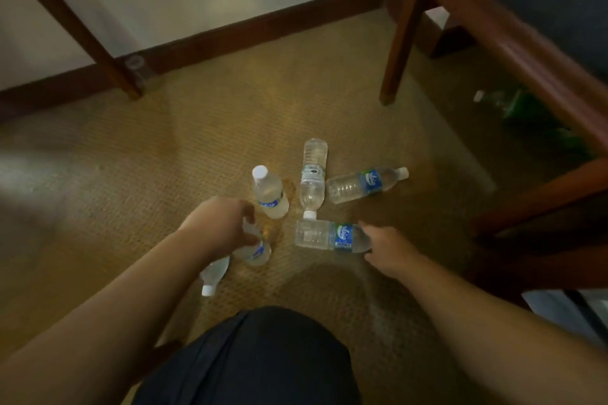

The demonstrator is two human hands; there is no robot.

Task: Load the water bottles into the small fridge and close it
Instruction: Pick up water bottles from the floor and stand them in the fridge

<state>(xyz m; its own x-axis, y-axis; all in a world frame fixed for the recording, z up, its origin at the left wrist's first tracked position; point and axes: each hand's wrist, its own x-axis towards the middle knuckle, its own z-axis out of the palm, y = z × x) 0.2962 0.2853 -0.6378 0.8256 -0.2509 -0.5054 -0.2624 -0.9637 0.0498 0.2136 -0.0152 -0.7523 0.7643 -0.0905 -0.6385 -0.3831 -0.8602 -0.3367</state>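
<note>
Several clear water bottles with blue labels are on the tan carpet. One bottle [269, 192] stands upright with a white cap. Two lie beyond it: one [313, 176] pointing toward me and one [365, 184] pointing right. My left hand [223, 223] covers the top of an upright bottle [255, 251], fingers curled on it. Another bottle [214, 274] lies beside my left wrist. My right hand [386, 248] touches the cap end of a lying bottle [329, 236], fingers around its neck. No fridge is in view.
Dark wooden table legs [396, 36] and rails [526, 52] stand at the right; another leg [98, 52] slants at the left. A glass [136, 71] sits by the baseboard. A green-labelled bottle [513, 105] lies under the right table. My dark-clothed knee [263, 358] fills the bottom.
</note>
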